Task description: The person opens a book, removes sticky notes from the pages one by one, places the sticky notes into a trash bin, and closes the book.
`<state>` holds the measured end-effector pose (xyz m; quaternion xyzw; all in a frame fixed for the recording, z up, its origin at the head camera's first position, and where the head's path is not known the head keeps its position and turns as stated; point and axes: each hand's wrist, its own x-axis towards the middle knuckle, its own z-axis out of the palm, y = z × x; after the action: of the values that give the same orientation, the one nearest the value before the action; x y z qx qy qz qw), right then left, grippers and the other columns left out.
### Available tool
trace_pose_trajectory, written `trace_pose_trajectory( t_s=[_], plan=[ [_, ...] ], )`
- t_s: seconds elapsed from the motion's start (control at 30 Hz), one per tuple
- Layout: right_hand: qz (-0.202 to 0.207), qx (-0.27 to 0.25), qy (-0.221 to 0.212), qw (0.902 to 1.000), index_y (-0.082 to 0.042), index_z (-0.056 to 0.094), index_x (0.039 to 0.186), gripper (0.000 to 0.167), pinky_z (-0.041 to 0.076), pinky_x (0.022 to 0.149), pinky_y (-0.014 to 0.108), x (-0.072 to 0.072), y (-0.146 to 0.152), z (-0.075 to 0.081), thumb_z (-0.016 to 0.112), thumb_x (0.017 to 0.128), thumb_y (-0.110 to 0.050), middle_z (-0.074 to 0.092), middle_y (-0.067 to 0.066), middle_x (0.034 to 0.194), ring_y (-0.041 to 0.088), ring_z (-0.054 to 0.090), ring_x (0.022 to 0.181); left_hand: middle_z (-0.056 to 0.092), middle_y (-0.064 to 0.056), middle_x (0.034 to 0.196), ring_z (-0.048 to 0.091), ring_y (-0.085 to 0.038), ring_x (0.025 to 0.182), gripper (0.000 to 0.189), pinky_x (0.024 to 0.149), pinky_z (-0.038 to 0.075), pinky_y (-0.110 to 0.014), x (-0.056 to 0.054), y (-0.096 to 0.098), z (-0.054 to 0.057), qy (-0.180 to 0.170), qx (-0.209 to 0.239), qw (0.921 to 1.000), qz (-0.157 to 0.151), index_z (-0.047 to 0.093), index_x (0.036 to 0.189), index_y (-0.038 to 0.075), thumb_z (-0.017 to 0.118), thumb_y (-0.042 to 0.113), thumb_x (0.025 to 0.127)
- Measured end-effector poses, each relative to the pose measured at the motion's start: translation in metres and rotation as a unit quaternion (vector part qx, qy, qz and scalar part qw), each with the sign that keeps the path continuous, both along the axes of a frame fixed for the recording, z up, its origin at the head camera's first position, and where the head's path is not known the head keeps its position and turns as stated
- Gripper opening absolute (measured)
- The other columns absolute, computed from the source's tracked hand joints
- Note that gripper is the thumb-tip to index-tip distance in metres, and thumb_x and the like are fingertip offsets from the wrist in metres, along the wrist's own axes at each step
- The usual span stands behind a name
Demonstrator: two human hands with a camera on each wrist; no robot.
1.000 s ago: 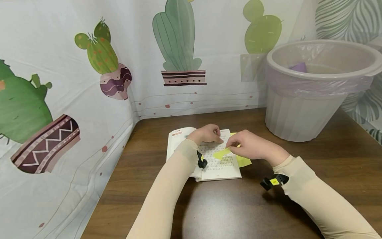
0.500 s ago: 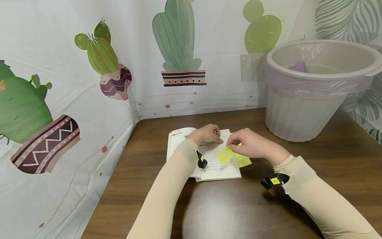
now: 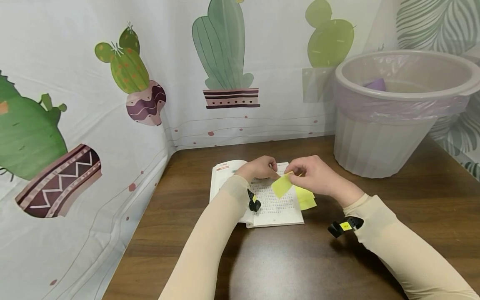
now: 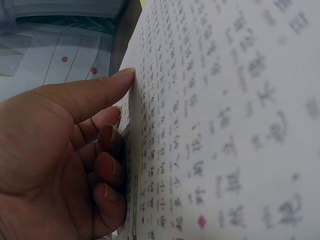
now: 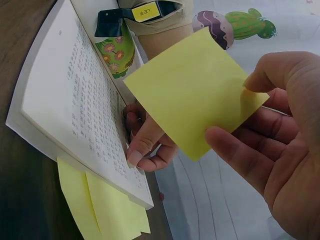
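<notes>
An open book (image 3: 277,214) with printed text lies on the table. My left hand (image 3: 260,167) rests on its right-hand page; in the left wrist view the thumb and fingertips (image 4: 111,167) meet the paper, the fingers loosely bent. Over that same page my right hand (image 3: 316,177) pinches a square yellow sticky note (image 5: 190,90) by one corner between thumb and fingers. More yellow sticky notes (image 5: 107,205) stick out from under the book's right edge, overlapping each other.
A large pale bin (image 3: 375,141) with a thin plastic liner stands at the back right of the wooden table (image 3: 187,191). Something purple (image 3: 376,85) is inside it. A cactus-print curtain (image 3: 277,116) hangs behind and along the left side.
My right hand has risen a little with the sticky note, which lay low over the page and now tilts up off it, nearer my left hand. The left hand stays in place.
</notes>
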<state>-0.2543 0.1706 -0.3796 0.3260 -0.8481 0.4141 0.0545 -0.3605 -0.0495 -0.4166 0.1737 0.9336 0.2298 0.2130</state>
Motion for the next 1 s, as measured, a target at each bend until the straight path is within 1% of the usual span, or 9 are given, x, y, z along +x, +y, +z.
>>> trace_pose_trajectory(
  t_s=[0.1, 0.17, 0.3, 0.43, 0.53, 0.63, 0.73, 0.87, 1.0],
  plan=[
    [-0.006, 0.0, -0.006, 1.0, -0.016, 0.078, 0.098, 0.014, 0.058, 0.071, 0.028, 0.0, -0.001, 0.0, 0.07, 0.091, -0.007, 0.075, -0.005, 0.084, 0.009, 0.067, 0.074, 0.058, 0.001, 0.092, 0.054, -0.014, 0.082, 0.023, 0.074, 0.045, -0.029, 0.0, -0.001, 0.0, 0.003, 0.002, 0.9999, -0.012, 0.062, 0.101, 0.017, 0.077, 0.031, 0.091],
    [-0.01, 0.001, -0.004, 0.9999, -0.017, 0.078, 0.097, 0.012, 0.057, 0.071, 0.028, 0.001, -0.001, 0.0, 0.072, 0.091, -0.009, 0.074, -0.006, 0.083, 0.009, 0.065, 0.073, 0.058, 0.001, 0.092, 0.054, -0.014, 0.081, 0.022, 0.074, 0.046, -0.029, 0.0, -0.001, 0.0, 0.003, 0.003, 0.9999, -0.014, 0.062, 0.102, 0.016, 0.076, 0.029, 0.092],
    [-0.014, -0.004, 0.018, 0.9997, -0.017, 0.078, 0.094, 0.008, 0.054, 0.067, 0.027, 0.002, -0.001, 0.001, 0.075, 0.091, -0.011, 0.073, -0.006, 0.082, 0.009, 0.061, 0.07, 0.057, 0.001, 0.092, 0.053, -0.014, 0.08, 0.02, 0.074, 0.046, -0.03, 0.001, -0.001, 0.001, 0.002, 0.0, 0.9999, -0.012, 0.061, 0.102, 0.017, 0.075, 0.028, 0.093],
    [-0.017, -0.011, 0.038, 0.9991, -0.016, 0.078, 0.093, 0.003, 0.049, 0.063, 0.026, 0.003, 0.0, 0.004, 0.078, 0.09, -0.016, 0.071, -0.007, 0.079, 0.008, 0.056, 0.066, 0.058, 0.0, 0.095, 0.053, -0.015, 0.082, 0.016, 0.076, 0.046, -0.031, 0.0, 0.0, 0.0, 0.004, -0.005, 0.9999, -0.009, 0.062, 0.102, 0.017, 0.073, 0.027, 0.095],
    [-0.024, -0.013, 0.049, 0.9984, -0.015, 0.079, 0.093, 0.003, 0.047, 0.061, 0.025, 0.004, 0.001, 0.006, 0.078, 0.09, -0.018, 0.071, -0.008, 0.079, 0.008, 0.054, 0.064, 0.059, 0.0, 0.097, 0.054, -0.016, 0.085, 0.012, 0.079, 0.047, -0.032, 0.0, 0.001, 0.0, 0.005, -0.01, 0.9999, -0.008, 0.062, 0.102, 0.018, 0.07, 0.025, 0.096],
    [-0.034, -0.013, 0.057, 0.9977, -0.015, 0.079, 0.092, 0.003, 0.047, 0.062, 0.024, 0.005, 0.004, 0.009, 0.079, 0.09, -0.018, 0.073, -0.006, 0.08, 0.008, 0.055, 0.065, 0.06, 0.0, 0.099, 0.054, -0.016, 0.088, 0.009, 0.081, 0.046, -0.032, 0.0, 0.002, 0.001, 0.008, -0.013, 0.9998, -0.009, 0.062, 0.102, 0.018, 0.068, 0.021, 0.097],
    [-0.046, -0.013, 0.066, 0.9967, -0.014, 0.079, 0.092, 0.005, 0.046, 0.062, 0.024, 0.006, 0.006, 0.012, 0.078, 0.091, -0.018, 0.074, -0.005, 0.081, 0.008, 0.055, 0.065, 0.059, 0.0, 0.098, 0.053, -0.016, 0.087, 0.01, 0.079, 0.045, -0.032, 0.0, 0.002, 0.002, 0.009, -0.013, 0.9998, -0.008, 0.062, 0.102, 0.018, 0.069, 0.02, 0.096],
    [-0.052, -0.015, 0.078, 0.9955, -0.014, 0.079, 0.092, 0.005, 0.045, 0.062, 0.022, 0.006, 0.007, 0.016, 0.077, 0.092, -0.018, 0.074, -0.004, 0.082, 0.007, 0.054, 0.064, 0.055, 0.001, 0.093, 0.05, -0.015, 0.081, 0.015, 0.074, 0.044, -0.031, 0.001, 0.001, 0.001, 0.003, -0.001, 1.0, -0.002, 0.06, 0.1, 0.017, 0.073, 0.021, 0.094],
    [-0.051, -0.021, 0.092, 0.9942, -0.013, 0.079, 0.091, 0.004, 0.047, 0.062, 0.021, 0.007, 0.009, 0.02, 0.076, 0.091, -0.011, 0.075, -0.002, 0.084, 0.007, 0.057, 0.064, 0.053, 0.003, 0.089, 0.049, -0.013, 0.079, 0.018, 0.073, 0.043, -0.03, 0.0, 0.0, -0.001, 0.003, 0.006, 1.0, 0.004, 0.059, 0.097, 0.018, 0.075, 0.02, 0.091]
  ],
)
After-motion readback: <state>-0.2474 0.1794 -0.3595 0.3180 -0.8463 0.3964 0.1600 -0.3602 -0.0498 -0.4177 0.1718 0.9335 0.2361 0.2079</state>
